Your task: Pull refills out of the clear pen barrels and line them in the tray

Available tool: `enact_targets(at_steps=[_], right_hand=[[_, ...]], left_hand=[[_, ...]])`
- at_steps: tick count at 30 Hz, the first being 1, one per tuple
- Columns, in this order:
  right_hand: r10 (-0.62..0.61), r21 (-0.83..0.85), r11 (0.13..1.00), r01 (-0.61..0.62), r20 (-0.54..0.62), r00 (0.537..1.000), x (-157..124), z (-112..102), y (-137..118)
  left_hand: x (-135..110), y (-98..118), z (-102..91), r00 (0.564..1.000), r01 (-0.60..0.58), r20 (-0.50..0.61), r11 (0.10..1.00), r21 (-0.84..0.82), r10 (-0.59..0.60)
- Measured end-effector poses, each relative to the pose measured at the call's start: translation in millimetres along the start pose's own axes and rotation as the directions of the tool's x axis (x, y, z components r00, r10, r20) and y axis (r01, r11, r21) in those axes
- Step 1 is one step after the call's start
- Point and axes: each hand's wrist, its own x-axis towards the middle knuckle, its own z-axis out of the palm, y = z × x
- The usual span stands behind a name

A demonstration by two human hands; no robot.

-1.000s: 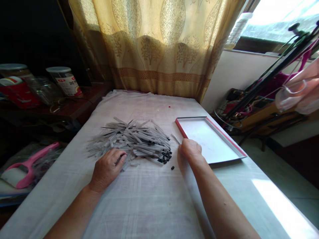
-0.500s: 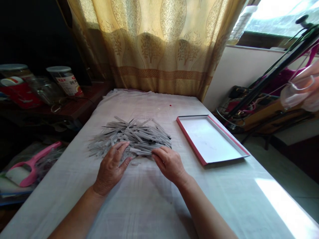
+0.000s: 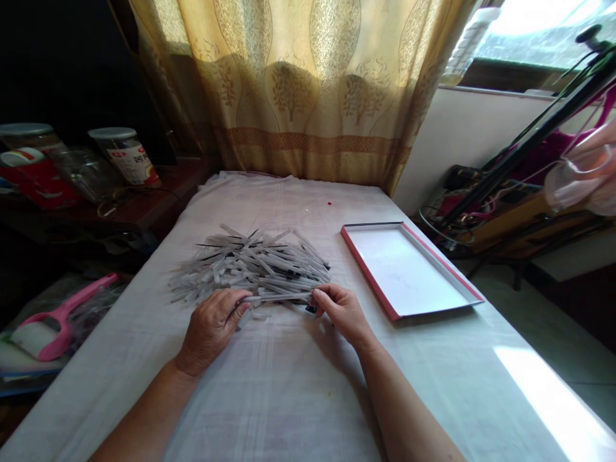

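Observation:
A thin pale strip (image 3: 282,297), long and narrow, is stretched level between my two hands at the near edge of a heap. My left hand (image 3: 212,327) pinches its left end between thumb and fingers. At the other end, the fingertips of my right hand (image 3: 341,311) are closed on it, with a small dark piece showing just below them. Behind lies the loose heap of grey-white and black strips (image 3: 255,256), crossing in many directions. What exactly the strips are I cannot make out.
To the right lies a shallow white tray with red edges (image 3: 370,276). The table has a pale cloth (image 3: 269,398). At the left stand a jar (image 3: 126,157) and a pink-handled tool (image 3: 62,317). A curtain (image 3: 308,96) hangs behind the table.
My left hand has closed from an open pose onto the strip's left end. My right hand has moved slightly right, drawing the strip out toward me from the heap's near edge.

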Motion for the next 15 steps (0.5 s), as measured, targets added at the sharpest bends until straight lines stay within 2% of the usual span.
enact_targets(at_steps=[4, 9, 12, 15], right_hand=[[0.05, 0.03, 0.998, -0.05, 0.003, 0.999, 1, 3, -2], [0.064, 0.181, 0.982, -0.058, -0.025, 0.998, -1, 3, -6], [0.08, 0.229, 0.971, -0.074, -0.019, 0.997, -1, 4, -8], [0.091, 0.241, 0.967, -0.083, -0.02, 0.996, -2, 7, -8]], left_hand=[[-1, 1, 1.2, 0.999, 0.043, 0.018, 0.999, -0.025, -0.042], [0, 5, -2.1, 0.988, 0.128, 0.095, 0.989, -0.081, -0.12], [1, 8, -5.0, 0.956, 0.239, 0.206, 0.96, -0.144, -0.207], [0, 10, -3.9, 0.912, 0.387, 0.232, 0.898, -0.207, -0.34]])
